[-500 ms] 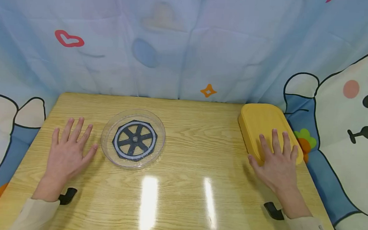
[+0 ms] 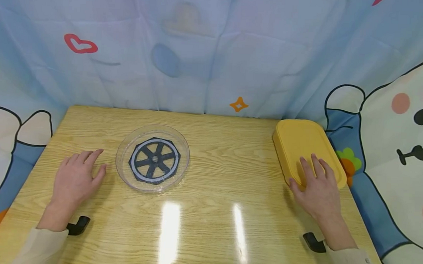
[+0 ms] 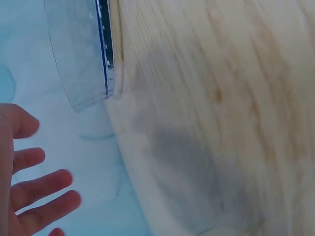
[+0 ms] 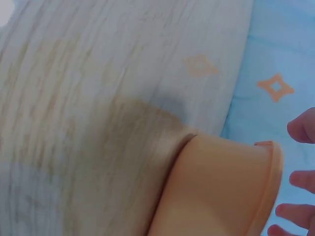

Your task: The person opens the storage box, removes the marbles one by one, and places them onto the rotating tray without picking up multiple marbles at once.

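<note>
On the wooden table (image 2: pixel 209 179), the left hand (image 2: pixel 75 177) lies palm down near the left edge, just left of a clear dish (image 2: pixel 152 157). Its fingers are loosely bent and a little spread, holding nothing; the thumb points toward the dish without touching its rim. The dish sits left of the table's middle, and a dark spoked wheel (image 2: pixel 154 160) with a pale ring lies flat inside it. From the left wrist view the fingers (image 3: pixel 39 196) show relaxed and apart, with the dish (image 3: pixel 81 54) beyond them at the table's far side.

At the right edge of the table stands a yellow box (image 2: pixel 304 143) with its lid on, reaching toward the far right corner. The right hand (image 2: pixel 319 189) rests on the box's near end, fingers nearly straight and laid over the lid, the thumb against the box's left side. From the right wrist view the fingertips (image 4: pixel 300 129) show beside the box (image 4: pixel 216 196), not curled round it.

Two small black hooks (image 2: pixel 78 224) (image 2: pixel 313 242) sit near the wrists. A cartoon-printed cloth (image 2: pixel 215 52) hangs behind and beside the table.
</note>
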Tool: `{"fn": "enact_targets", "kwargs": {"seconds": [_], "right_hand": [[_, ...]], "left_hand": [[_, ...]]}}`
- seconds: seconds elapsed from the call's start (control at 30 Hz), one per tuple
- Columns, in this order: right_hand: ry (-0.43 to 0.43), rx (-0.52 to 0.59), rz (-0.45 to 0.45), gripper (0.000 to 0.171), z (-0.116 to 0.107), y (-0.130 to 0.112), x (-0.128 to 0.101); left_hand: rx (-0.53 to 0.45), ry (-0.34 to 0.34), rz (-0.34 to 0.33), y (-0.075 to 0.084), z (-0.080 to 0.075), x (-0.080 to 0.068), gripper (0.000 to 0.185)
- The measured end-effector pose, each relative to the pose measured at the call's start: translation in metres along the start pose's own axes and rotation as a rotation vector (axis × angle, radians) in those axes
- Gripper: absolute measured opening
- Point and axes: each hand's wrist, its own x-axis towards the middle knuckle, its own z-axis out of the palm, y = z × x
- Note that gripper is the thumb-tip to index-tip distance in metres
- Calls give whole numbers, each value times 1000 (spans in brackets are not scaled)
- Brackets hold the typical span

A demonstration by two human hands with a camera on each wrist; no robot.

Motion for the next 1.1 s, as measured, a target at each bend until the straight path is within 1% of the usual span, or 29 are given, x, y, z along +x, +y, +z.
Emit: {"fn": "enact_targets", "kwargs": {"seconds": [0.07, 0.1, 0.2, 0.27, 0.33, 0.5, 0.6, 0.7, 0.83, 0.97, 1.1], "right_hand": [[2, 25, -10, 70, 2, 2, 0], [2, 37, -20, 70, 4, 3, 0], [16, 55, -68, 66, 9, 7, -1], [8, 54, -87, 64, 12, 9, -2], [-3, 58, -97, 63, 15, 11, -4], [-21, 67, -98, 71, 20, 15, -4], [-44, 59, -124, 74, 23, 16, -2], [-62, 42, -156, 73, 26, 16, -1], [-22, 7, -204, 71, 28, 12, 0], [15, -21, -222, 70, 28, 5, 0], [47, -38, -228, 66, 29, -3, 0]], "left_hand": [[-37, 2, -41, -1, 2, -2, 43], [-67, -15, -74, -1, 3, -2, 42], [-200, -102, -196, -1, 4, -5, 40], [-286, -156, -266, 1, 5, -6, 41], [-351, -191, -305, 2, 6, -8, 42], [-410, -212, -315, 6, 14, -9, 43], [-470, -226, -321, 7, 18, -8, 45], [-525, -247, -328, 10, 20, -8, 47], [-550, -281, -334, 15, 22, -6, 51], [-575, -304, -328, 18, 24, -3, 53], [-598, -313, -323, 21, 28, -1, 52]]}}
